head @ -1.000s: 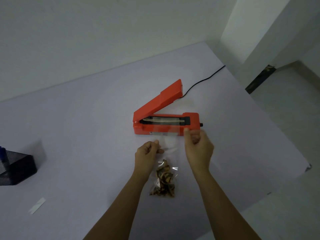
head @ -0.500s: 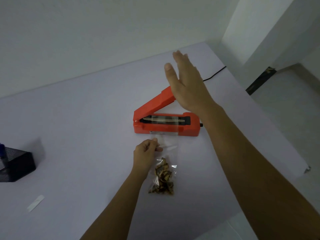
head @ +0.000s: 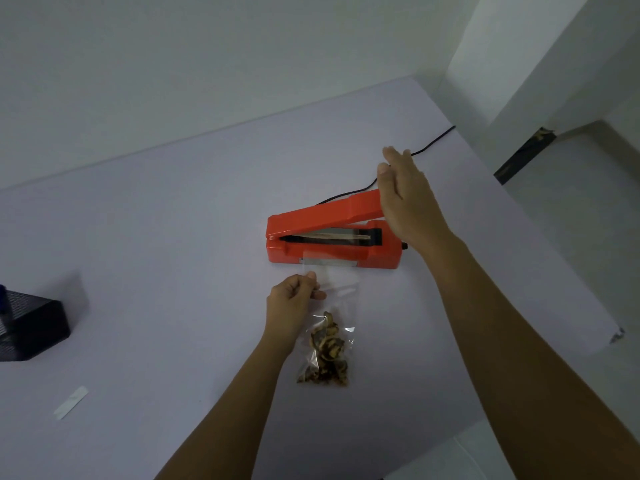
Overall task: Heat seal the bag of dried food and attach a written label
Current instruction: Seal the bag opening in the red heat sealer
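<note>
**Bag mouth in sealer, lid partly lowered**

Right hand [head: 407,199] lies flat and open on the far end of the orange heat sealer [head: 332,237] lid; a narrow gap remains over the sealing strip. Left hand [head: 291,303] pinches the clear bag [head: 329,344] near its top edge, which lies on the sealer's near side. Dried food sits at the bag's near end. White label strip [head: 71,402] and black mesh holder [head: 31,327] lie far left on the white table [head: 173,237].

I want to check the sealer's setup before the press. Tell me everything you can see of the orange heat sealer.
The orange heat sealer looks like glossy plastic: a long base and a hinged arm, pivoted at its left end and lowered nearly shut. A pale sealing strip shows in the gap, a small black knob on the right end. It sits on the white table, a black cord running behind. The right hand presses the arm's free end; the clear bag top lies across the base.
</note>
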`<action>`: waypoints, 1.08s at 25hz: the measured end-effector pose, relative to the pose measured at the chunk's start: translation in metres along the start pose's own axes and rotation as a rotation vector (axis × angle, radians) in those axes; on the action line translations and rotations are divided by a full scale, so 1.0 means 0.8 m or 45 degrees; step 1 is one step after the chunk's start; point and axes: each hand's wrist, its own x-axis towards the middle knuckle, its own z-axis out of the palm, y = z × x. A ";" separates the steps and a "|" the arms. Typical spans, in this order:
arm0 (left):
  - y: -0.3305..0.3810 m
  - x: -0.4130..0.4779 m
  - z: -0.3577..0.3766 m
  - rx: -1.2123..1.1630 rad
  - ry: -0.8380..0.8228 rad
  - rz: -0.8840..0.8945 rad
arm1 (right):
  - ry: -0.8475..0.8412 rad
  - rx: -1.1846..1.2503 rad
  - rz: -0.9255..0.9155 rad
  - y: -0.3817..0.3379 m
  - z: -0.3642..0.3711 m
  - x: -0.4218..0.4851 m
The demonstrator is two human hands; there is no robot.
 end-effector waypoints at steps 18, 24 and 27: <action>0.000 0.000 -0.001 -0.007 -0.003 0.007 | -0.106 -0.173 0.185 0.083 0.042 -0.006; 0.001 -0.001 -0.001 -0.005 -0.004 0.016 | -0.052 -0.193 0.158 0.094 0.053 -0.003; 0.000 -0.001 0.000 -0.006 0.008 0.007 | -0.026 -0.211 0.151 0.096 0.056 -0.003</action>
